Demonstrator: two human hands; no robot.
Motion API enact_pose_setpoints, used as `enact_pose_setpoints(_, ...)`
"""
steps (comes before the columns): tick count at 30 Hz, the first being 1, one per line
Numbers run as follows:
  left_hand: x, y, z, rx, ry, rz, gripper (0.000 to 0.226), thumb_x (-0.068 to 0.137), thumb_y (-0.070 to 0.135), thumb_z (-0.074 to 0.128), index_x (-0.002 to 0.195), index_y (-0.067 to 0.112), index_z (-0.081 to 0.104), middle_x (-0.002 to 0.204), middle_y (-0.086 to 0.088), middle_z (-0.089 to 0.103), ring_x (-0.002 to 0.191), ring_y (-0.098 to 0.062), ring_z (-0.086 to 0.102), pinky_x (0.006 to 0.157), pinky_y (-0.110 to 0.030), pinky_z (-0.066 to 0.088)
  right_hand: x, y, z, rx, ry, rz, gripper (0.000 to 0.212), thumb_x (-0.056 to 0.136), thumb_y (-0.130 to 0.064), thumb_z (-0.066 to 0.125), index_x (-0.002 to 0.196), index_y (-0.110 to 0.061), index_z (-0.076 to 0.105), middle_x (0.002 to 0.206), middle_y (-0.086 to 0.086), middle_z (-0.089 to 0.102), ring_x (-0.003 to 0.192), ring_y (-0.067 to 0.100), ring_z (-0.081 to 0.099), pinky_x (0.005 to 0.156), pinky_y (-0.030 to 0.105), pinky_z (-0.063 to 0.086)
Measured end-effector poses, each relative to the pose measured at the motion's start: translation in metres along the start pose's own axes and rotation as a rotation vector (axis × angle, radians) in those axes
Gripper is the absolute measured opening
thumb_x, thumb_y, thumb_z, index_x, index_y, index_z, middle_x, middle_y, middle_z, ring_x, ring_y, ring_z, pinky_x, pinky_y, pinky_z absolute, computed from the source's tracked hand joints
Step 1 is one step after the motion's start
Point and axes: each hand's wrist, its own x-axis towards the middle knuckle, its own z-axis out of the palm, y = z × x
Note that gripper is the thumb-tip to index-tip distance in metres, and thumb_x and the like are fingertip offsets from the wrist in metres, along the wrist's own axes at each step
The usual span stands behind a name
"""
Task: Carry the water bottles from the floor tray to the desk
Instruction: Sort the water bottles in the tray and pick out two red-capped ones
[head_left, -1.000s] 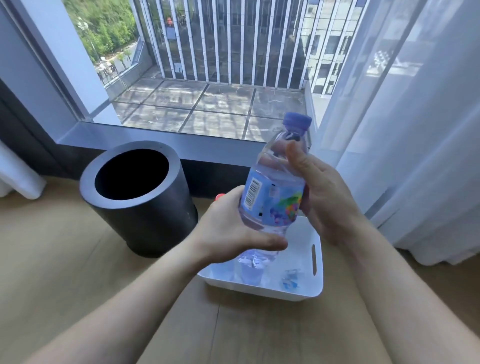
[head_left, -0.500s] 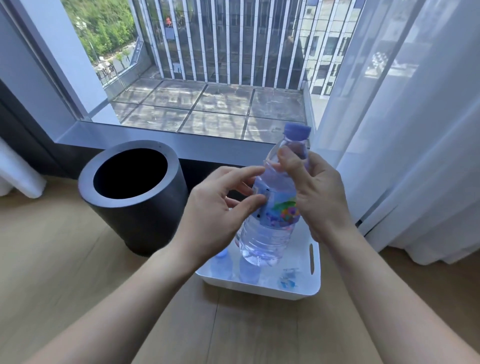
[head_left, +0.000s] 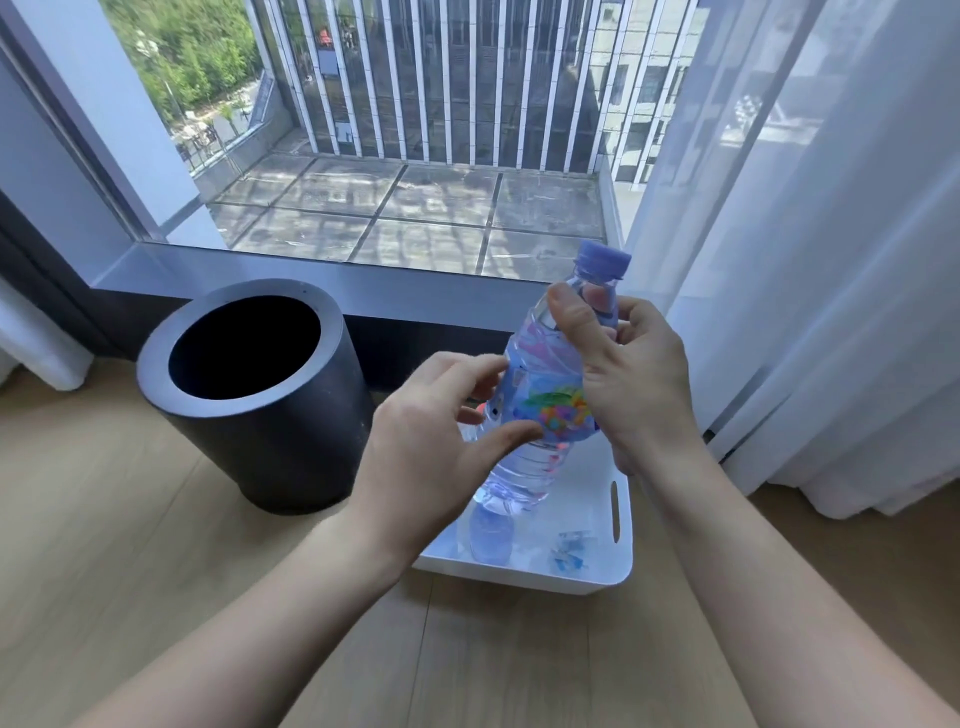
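— Where was the water bottle (head_left: 540, 400)?

— In the air above the white tray (head_left: 519, 574). It was tilted, with its purple-blue cap (head_left: 604, 260) up and to the right and its base over the tray's left part.

— Which of the hands had it?

— The right hand (head_left: 639, 384) was wrapped round the upper body, thumb laid across the shoulder just under the cap. The left hand (head_left: 431, 447) was beside the label, fingers loose and spread, clasping nothing. Its thumb tip lay in front of the lower body, but I could not tell whether it touched.

— And the tray?

— On the wooden floor (head_left: 104, 519), near the sheer curtain (head_left: 831, 312), with a slot handle in its right wall. A second bottle (head_left: 491, 530) stood in it, partly hidden under the held one. A small blue-and-clear thing (head_left: 570, 551) lay beside that, too blurred to name.

— Anything else?

— A dark round bin (head_left: 291, 447), open at the top, stood on the floor left of the tray, below the window sill (head_left: 311, 280).
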Motion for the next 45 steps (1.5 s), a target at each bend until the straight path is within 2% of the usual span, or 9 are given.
enact_pose_setpoints(4,0.002,0.004,0.004,-0.130,0.052,-0.255,0.034,0.061,0.021,0.084,0.090,0.018,0.068,0.081,0.004,0.067,0.071,-0.005,0.061,0.069,-0.015,0.053,0.000,0.001,0.000,-0.027,0.001,-0.007,0.043,0.070,-0.050,0.073,0.091,-0.014,0.061,0.090,0.021,0.068,0.085,0.034,0.067,0.080,0.051,0.054)
enact_pose_setpoints(9,0.005,0.002,0.003,-0.321,0.014,-0.435,0.026,0.063,0.009,0.083,0.081,0.019,0.067,0.072,-0.003,0.069,0.064,-0.011,0.060,0.067,-0.031,0.057,-0.001,0.003,0.002,-0.046,-0.015,-0.009,0.044,0.071,-0.048,0.073,0.096,-0.014,0.061,0.094,0.017,0.069,0.084,0.026,0.069,0.080,0.048,0.055)
enact_pose_setpoints(13,0.005,0.004,0.003,-0.436,0.022,-0.477,0.013,0.070,0.012,0.078,0.079,0.015,0.069,0.071,-0.005,0.071,0.057,-0.007,0.058,0.058,-0.020,0.050,0.001,0.003,0.004,-0.045,-0.006,-0.034,0.038,0.067,-0.052,0.071,0.084,-0.019,0.064,0.086,0.019,0.069,0.081,0.035,0.068,0.075,0.054,0.055)
enact_pose_setpoints(17,0.003,0.006,0.000,-0.358,0.028,-0.277,0.013,0.071,0.010,0.077,0.066,0.017,0.068,0.059,0.003,0.066,0.050,-0.002,0.053,0.050,-0.012,0.044,0.005,0.007,0.002,-0.097,0.027,-0.071,0.025,0.068,-0.052,0.070,0.074,-0.028,0.065,0.065,-0.007,0.067,0.070,0.019,0.067,0.076,0.045,0.056)
enact_pose_setpoints(20,-0.006,0.007,0.002,-0.140,-0.158,0.100,0.006,0.071,0.011,0.073,0.068,0.015,0.069,0.061,0.005,0.065,0.055,-0.002,0.053,0.056,-0.013,0.044,0.006,0.009,-0.004,-0.186,0.067,-0.104,0.024,0.071,-0.052,0.070,0.072,-0.029,0.062,0.053,-0.021,0.059,0.058,0.003,0.055,0.066,0.027,0.047)
enact_pose_setpoints(22,-0.011,0.003,0.006,-0.005,-0.341,0.195,0.003,0.073,0.018,0.069,0.070,0.018,0.071,0.062,0.009,0.061,0.056,-0.002,0.049,0.055,-0.015,0.042,0.006,0.009,-0.007,-0.214,0.081,-0.122,0.026,0.070,-0.052,0.070,0.073,-0.028,0.061,0.056,-0.017,0.059,0.058,0.004,0.054,0.063,0.023,0.043)
enact_pose_setpoints(28,-0.014,-0.012,0.018,0.329,-0.797,0.016,0.013,0.082,0.025,0.062,0.090,0.021,0.072,0.087,0.003,0.072,0.070,-0.005,0.048,0.057,-0.017,0.034,0.011,0.007,-0.016,-0.201,0.132,-0.144,0.027,0.071,-0.047,0.073,0.081,-0.024,0.063,0.066,-0.009,0.063,0.062,0.006,0.058,0.071,0.033,0.051)
enact_pose_setpoints(36,-0.007,-0.035,0.029,0.456,-0.664,-0.044,0.021,0.088,0.023,0.055,0.104,0.027,0.068,0.103,0.005,0.071,0.095,-0.017,0.060,0.077,-0.024,0.044,0.014,0.009,-0.029,-0.277,0.156,-0.137,0.034,0.069,-0.051,0.072,0.085,-0.022,0.065,0.060,-0.015,0.056,0.060,0.006,0.054,0.071,0.037,0.050)
enact_pose_setpoints(45,-0.021,-0.030,0.069,0.323,-0.923,0.089,0.015,0.085,0.017,0.058,0.090,0.020,0.071,0.093,0.004,0.070,0.083,-0.010,0.059,0.066,-0.015,0.038,0.023,0.015,-0.051,-0.302,0.155,-0.136,0.033,0.071,-0.050,0.072,0.088,-0.023,0.065,0.060,-0.015,0.053,0.062,0.006,0.052,0.067,0.024,0.042)
